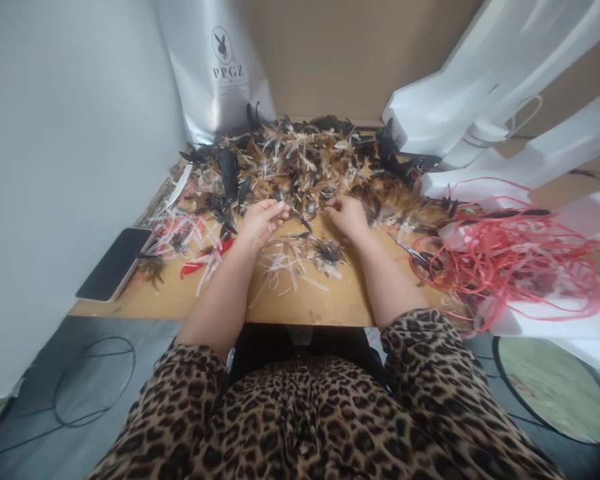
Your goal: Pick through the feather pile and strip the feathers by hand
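A large pile of brown and black feathers (300,157) covers the back of the wooden table. My left hand (264,223) is at the pile's front edge, thumb and forefinger pinched on a slim dark feather (301,218) that points to the right. Just to the right, my right hand (349,215) has its fingers curled and pressed together beside the pile; whatever lies between them is too small to make out. Between my forearms, a small bunch of feathers (329,255) lies with pale strips (286,265) on the tabletop.
At the right sits a tangle of red plastic string (515,260), with scissors (413,252) beside it. A phone (115,263) rests at the left edge. Red and white scraps (180,233) lie nearby. Behind stand a silver bag (220,93) and white packaging (445,107).
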A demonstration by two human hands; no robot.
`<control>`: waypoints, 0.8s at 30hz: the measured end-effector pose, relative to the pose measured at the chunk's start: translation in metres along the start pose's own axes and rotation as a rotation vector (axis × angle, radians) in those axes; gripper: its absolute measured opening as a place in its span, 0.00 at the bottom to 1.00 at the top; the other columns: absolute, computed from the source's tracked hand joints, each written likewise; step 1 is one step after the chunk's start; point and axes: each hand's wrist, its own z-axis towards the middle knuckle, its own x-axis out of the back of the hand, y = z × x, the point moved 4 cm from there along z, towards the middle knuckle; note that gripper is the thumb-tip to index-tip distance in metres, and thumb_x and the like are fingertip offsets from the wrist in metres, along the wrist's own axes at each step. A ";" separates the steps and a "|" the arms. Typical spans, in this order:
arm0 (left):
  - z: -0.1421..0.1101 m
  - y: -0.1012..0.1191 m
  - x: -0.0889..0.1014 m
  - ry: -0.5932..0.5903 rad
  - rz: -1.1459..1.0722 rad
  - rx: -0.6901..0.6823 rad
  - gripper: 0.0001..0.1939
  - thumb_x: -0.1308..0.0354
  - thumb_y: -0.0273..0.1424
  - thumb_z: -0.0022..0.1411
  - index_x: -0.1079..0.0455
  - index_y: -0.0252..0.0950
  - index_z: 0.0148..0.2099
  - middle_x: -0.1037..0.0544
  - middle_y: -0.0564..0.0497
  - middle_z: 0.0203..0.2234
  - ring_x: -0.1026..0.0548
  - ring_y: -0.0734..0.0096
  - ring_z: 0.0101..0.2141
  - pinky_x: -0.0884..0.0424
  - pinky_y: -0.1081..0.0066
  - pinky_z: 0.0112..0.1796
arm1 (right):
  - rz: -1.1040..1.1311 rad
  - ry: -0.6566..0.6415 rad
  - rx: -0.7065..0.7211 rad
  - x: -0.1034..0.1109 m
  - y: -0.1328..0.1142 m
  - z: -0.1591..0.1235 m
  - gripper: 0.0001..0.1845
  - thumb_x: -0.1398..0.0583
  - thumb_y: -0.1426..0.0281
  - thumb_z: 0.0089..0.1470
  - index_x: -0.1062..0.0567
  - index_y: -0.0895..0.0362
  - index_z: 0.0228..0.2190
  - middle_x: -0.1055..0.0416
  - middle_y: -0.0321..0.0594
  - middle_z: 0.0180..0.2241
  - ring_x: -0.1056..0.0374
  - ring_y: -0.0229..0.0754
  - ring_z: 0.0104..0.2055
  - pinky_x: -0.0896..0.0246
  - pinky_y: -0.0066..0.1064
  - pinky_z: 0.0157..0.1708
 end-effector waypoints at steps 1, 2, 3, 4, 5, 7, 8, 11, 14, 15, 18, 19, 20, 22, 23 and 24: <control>0.000 0.001 0.001 0.006 -0.009 -0.003 0.12 0.34 0.28 0.45 0.34 0.31 0.31 0.23 0.52 0.26 0.26 0.82 0.23 0.34 0.83 0.23 | 0.043 -0.022 0.052 -0.005 -0.008 -0.002 0.12 0.45 0.66 0.49 0.25 0.57 0.32 0.26 0.42 0.32 0.33 0.42 0.35 0.41 0.31 0.37; 0.000 0.002 0.001 0.012 -0.018 -0.005 0.12 0.34 0.28 0.45 0.34 0.31 0.31 0.23 0.52 0.25 0.27 0.83 0.23 0.34 0.83 0.23 | 0.073 -0.041 0.089 -0.010 -0.016 -0.004 0.11 0.45 0.66 0.48 0.25 0.57 0.31 0.26 0.41 0.32 0.33 0.41 0.34 0.41 0.30 0.37; 0.001 0.002 0.002 0.020 -0.027 -0.006 0.12 0.34 0.28 0.45 0.34 0.31 0.30 0.23 0.52 0.25 0.27 0.83 0.23 0.35 0.83 0.22 | 0.089 -0.066 0.121 -0.016 -0.023 -0.006 0.11 0.44 0.65 0.48 0.25 0.57 0.31 0.26 0.41 0.31 0.34 0.40 0.33 0.41 0.30 0.36; 0.001 0.003 0.002 0.028 -0.035 -0.007 0.12 0.34 0.28 0.45 0.34 0.31 0.30 0.23 0.52 0.25 0.27 0.83 0.22 0.35 0.83 0.22 | 0.098 -0.080 0.134 -0.020 -0.029 -0.008 0.11 0.43 0.65 0.47 0.25 0.57 0.31 0.27 0.40 0.30 0.34 0.40 0.32 0.42 0.30 0.36; 0.002 0.003 0.003 0.036 -0.042 -0.009 0.12 0.34 0.28 0.45 0.34 0.31 0.30 0.23 0.53 0.25 0.27 0.84 0.22 0.35 0.84 0.22 | 0.100 -0.093 0.144 -0.025 -0.034 -0.009 0.11 0.42 0.64 0.47 0.25 0.57 0.31 0.27 0.40 0.30 0.35 0.40 0.32 0.42 0.30 0.35; 0.003 0.003 0.004 0.047 -0.053 -0.016 0.11 0.34 0.28 0.46 0.34 0.32 0.30 0.23 0.53 0.25 0.27 0.84 0.22 0.35 0.84 0.22 | 0.088 -0.101 0.138 -0.032 -0.039 -0.009 0.12 0.41 0.63 0.46 0.25 0.57 0.31 0.27 0.41 0.30 0.35 0.41 0.32 0.43 0.30 0.34; 0.003 0.003 0.004 0.047 -0.056 -0.020 0.11 0.34 0.28 0.46 0.34 0.32 0.31 0.23 0.53 0.25 0.27 0.84 0.22 0.35 0.84 0.22 | 0.078 -0.101 0.135 -0.034 -0.040 -0.008 0.12 0.41 0.63 0.46 0.25 0.57 0.31 0.27 0.41 0.31 0.35 0.41 0.32 0.43 0.30 0.34; 0.003 0.003 0.005 0.050 -0.062 -0.017 0.10 0.35 0.28 0.47 0.33 0.31 0.31 0.23 0.53 0.25 0.27 0.84 0.22 0.36 0.84 0.22 | 0.060 -0.091 0.151 -0.037 -0.043 -0.005 0.09 0.44 0.67 0.48 0.26 0.57 0.29 0.27 0.41 0.32 0.35 0.42 0.35 0.44 0.31 0.36; 0.003 0.003 0.005 0.061 -0.059 0.008 0.09 0.36 0.27 0.48 0.33 0.31 0.30 0.23 0.53 0.25 0.28 0.85 0.22 0.36 0.84 0.21 | 0.085 -0.083 0.209 -0.033 -0.047 -0.005 0.09 0.46 0.68 0.49 0.26 0.57 0.27 0.28 0.41 0.31 0.35 0.42 0.35 0.44 0.31 0.37; 0.003 0.003 0.005 0.070 -0.057 0.017 0.09 0.36 0.27 0.48 0.33 0.31 0.30 0.23 0.53 0.25 0.28 0.85 0.22 0.36 0.84 0.22 | 0.104 -0.079 0.233 -0.030 -0.048 -0.006 0.09 0.46 0.68 0.49 0.26 0.57 0.27 0.28 0.41 0.30 0.35 0.41 0.35 0.44 0.30 0.37; 0.002 0.004 0.006 0.097 -0.057 0.026 0.09 0.36 0.27 0.48 0.34 0.32 0.31 0.23 0.53 0.27 0.27 0.85 0.23 0.36 0.84 0.22 | 0.142 -0.050 0.325 -0.015 -0.052 -0.013 0.10 0.46 0.69 0.51 0.26 0.58 0.29 0.29 0.42 0.31 0.35 0.40 0.35 0.44 0.30 0.38; 0.002 0.004 0.006 0.096 -0.055 0.028 0.09 0.36 0.27 0.48 0.34 0.32 0.31 0.22 0.52 0.28 0.27 0.84 0.23 0.36 0.84 0.22 | 0.133 -0.031 0.358 -0.010 -0.053 -0.015 0.11 0.47 0.69 0.52 0.26 0.58 0.30 0.30 0.42 0.32 0.35 0.41 0.36 0.44 0.29 0.39; 0.002 0.004 0.006 0.087 -0.051 0.035 0.10 0.36 0.26 0.48 0.34 0.32 0.31 0.22 0.52 0.28 0.27 0.84 0.23 0.36 0.84 0.22 | 0.110 -0.005 0.387 -0.004 -0.053 -0.018 0.11 0.48 0.69 0.53 0.26 0.58 0.31 0.30 0.43 0.33 0.36 0.41 0.37 0.44 0.29 0.39; 0.001 0.002 0.005 0.047 -0.037 0.064 0.10 0.36 0.26 0.47 0.35 0.31 0.31 0.22 0.50 0.28 0.26 0.82 0.24 0.35 0.83 0.23 | 0.033 0.045 0.435 0.004 -0.055 -0.021 0.13 0.49 0.68 0.55 0.26 0.57 0.34 0.30 0.44 0.36 0.36 0.42 0.39 0.44 0.29 0.39; 0.001 0.000 0.004 0.020 -0.028 0.086 0.11 0.35 0.26 0.47 0.35 0.31 0.32 0.21 0.49 0.29 0.25 0.81 0.24 0.35 0.83 0.23 | -0.012 0.065 0.458 0.006 -0.055 -0.023 0.14 0.50 0.67 0.56 0.26 0.57 0.35 0.30 0.44 0.37 0.36 0.42 0.40 0.45 0.29 0.38; 0.000 -0.002 0.002 -0.009 -0.018 0.107 0.11 0.35 0.26 0.47 0.35 0.31 0.32 0.21 0.48 0.29 0.25 0.80 0.25 0.34 0.82 0.23 | -0.055 0.084 0.482 0.007 -0.056 -0.024 0.15 0.50 0.66 0.57 0.26 0.56 0.36 0.30 0.44 0.38 0.36 0.42 0.40 0.45 0.29 0.38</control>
